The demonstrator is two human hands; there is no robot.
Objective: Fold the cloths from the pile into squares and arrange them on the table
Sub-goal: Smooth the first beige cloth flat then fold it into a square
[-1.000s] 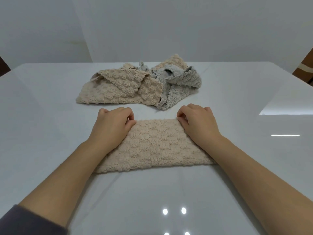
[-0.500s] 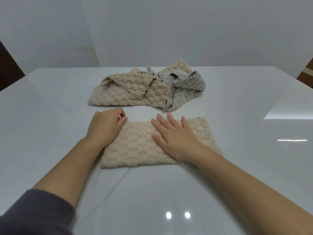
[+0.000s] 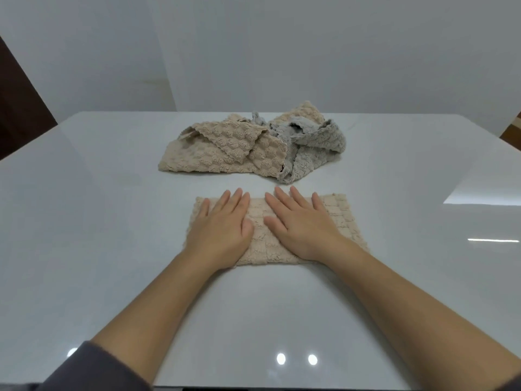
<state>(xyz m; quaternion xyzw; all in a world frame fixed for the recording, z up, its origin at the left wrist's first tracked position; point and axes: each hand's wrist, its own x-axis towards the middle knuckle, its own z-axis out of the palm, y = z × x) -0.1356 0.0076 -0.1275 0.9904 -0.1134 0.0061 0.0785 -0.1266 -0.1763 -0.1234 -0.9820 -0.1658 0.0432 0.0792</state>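
Beige cloth (image 3: 342,221) ×1 | left hand (image 3: 222,230), right hand (image 3: 304,230) spread flat on it | pile (image 3: 239,153) ×1

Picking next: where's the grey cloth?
In the head view, the grey cloth lies beyond the right hand, against the right of the crumpled beige cloth.

A plain indoor room, perhaps in a home or set up for recording; the view does not settle which. A glossy white worktop (image 3: 112,221) fills most of it, standing close before plain white walls (image 3: 338,52) that meet in a vertical seam. Two round spots of light (image 3: 281,358) and a bright patch (image 3: 487,190) mirrored in the gloss point to indoor lighting (the sources themselves lie out of view). A dark brown panel (image 3: 19,108) stands at the left edge and a brown wooden edge (image 3: 514,134) at the right. The pile of cloths (image 3: 239,153), beige and grey terry, is household stuff.
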